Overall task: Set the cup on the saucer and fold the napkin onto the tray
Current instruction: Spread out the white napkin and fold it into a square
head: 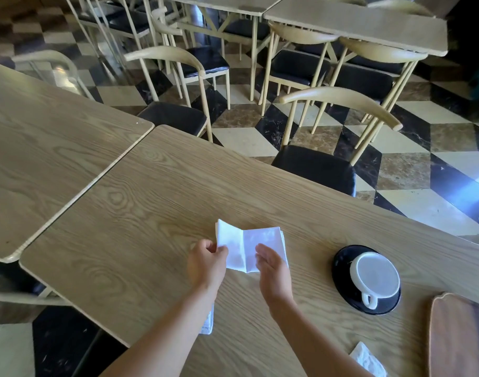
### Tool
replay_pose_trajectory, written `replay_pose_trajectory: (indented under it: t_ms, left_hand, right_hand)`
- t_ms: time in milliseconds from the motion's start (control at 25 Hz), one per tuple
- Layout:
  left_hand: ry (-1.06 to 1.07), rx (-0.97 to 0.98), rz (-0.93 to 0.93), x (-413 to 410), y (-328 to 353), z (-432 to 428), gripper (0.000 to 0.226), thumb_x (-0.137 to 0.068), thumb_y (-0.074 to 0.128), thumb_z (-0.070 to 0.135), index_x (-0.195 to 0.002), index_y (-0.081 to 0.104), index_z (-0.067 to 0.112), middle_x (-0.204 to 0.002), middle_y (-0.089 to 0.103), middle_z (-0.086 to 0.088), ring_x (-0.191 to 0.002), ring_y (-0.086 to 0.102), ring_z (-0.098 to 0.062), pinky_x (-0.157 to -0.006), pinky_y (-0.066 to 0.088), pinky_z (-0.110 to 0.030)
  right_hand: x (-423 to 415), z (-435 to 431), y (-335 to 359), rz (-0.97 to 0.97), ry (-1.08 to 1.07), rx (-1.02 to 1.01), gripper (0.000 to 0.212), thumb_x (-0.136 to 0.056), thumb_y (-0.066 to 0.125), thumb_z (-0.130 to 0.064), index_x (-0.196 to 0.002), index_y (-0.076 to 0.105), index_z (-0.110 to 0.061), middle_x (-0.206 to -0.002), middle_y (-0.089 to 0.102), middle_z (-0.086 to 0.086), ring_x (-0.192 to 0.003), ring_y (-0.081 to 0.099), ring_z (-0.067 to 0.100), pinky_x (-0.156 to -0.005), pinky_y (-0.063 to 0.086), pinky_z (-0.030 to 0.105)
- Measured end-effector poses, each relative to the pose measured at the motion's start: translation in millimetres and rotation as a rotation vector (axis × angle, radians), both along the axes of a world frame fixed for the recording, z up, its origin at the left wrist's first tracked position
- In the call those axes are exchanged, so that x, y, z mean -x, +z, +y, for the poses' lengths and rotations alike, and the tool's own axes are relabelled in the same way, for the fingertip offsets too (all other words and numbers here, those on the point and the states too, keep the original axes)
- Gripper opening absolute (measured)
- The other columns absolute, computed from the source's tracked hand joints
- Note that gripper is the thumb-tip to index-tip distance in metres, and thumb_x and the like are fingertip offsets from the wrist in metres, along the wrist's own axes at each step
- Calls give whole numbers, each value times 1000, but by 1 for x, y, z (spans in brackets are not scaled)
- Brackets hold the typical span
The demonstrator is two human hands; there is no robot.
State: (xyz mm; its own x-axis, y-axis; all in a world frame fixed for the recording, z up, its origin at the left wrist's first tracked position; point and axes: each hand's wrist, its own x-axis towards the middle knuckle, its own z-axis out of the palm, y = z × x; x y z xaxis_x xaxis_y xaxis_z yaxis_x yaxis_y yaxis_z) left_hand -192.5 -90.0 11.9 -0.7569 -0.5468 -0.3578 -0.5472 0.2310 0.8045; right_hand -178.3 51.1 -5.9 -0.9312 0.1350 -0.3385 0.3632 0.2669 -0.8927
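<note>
Woodgrain table (151, 208): left hand (207, 263) pinches the napkin (249, 247) flap, right hand (273, 270) presses it flat-fingered. Cup (375, 276) on saucer (340, 266) at three o'clock, tray (461, 338) at four; chairs (338, 96) and chequered floor (404, 170) at twelve.

No words can be read; faint print on the white packet (207, 326) near the napkin (250, 247) is too blurred.

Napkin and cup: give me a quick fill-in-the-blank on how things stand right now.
1. The white cup sits on a ____ saucer.
2. The cup's handle points ____ the person.
3. The napkin lies on the ____, its edge pinched by the left hand, the right hand resting on it.
Missing: black; toward; table.
</note>
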Motion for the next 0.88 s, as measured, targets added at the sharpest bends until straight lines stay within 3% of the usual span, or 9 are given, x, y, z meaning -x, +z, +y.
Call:
replay_pose_trajectory:
  t_ms: [80,160,240,360,480,760,880]
  left_hand:
    - [-31,4,44,0,4,9,6,-72,65,23,-74,61,22,-70,69,5,-59,62,-6,-50,40,-26]
    - [-43,10,85,1,3,15,5,-72,65,24,-76,62,24,-69,69,7,-60,62,-7,-52,42,-27]
    - [-54,5,126,1,1,23,5,-75,65,22,-79,63,23,-72,70,8,-68,66,-12,-59,49,-31]
    - [-66,-28,173,4,-2,37,7,-78,65,15,-84,65,18,-77,71,2,-76,68,-20,-69,55,-38]
    - [-96,0,189,12,-1,56,10,-77,62,11,-85,65,15,-80,71,-3,-77,66,-26,-71,55,-45]
    - [-296,398,204,18,-12,106,14,-70,67,3,-79,70,12,-77,69,-6,-79,58,-31,-73,47,-44]
    - [-418,509,185,14,-23,117,10,-74,71,10,-81,70,16,-80,67,-4,-80,58,-31,-73,47,-43]
  right_hand:
    - [5,21,1,57,-146,-142,26,-90,51,-8,-92,68,-27,-80,62,-13,-80,57,8,-72,42,24]
    - [14,39,2,120,-142,-320,32,-81,45,0,-70,45,-30,-68,49,-12,-68,44,13,-60,33,30]
    - [20,50,1,63,-85,-391,25,-73,39,1,-62,29,-18,-57,33,-6,-60,28,17,-51,21,35]
    - [20,56,-7,-44,-18,-343,8,-75,38,-3,-70,42,-8,-61,42,-1,-61,33,17,-53,26,35]
    - [20,57,-8,-33,-9,-302,11,-72,37,-7,-65,40,-15,-57,39,-5,-58,29,13,-52,25,33]
    - [25,70,-9,-47,5,-213,6,-72,39,-10,-68,35,-10,-56,35,-5,-55,27,11,-53,22,33]
    - [27,74,-14,-60,-4,-166,15,-79,42,-16,-66,37,-10,-56,38,-4,-55,29,11,-54,24,34]
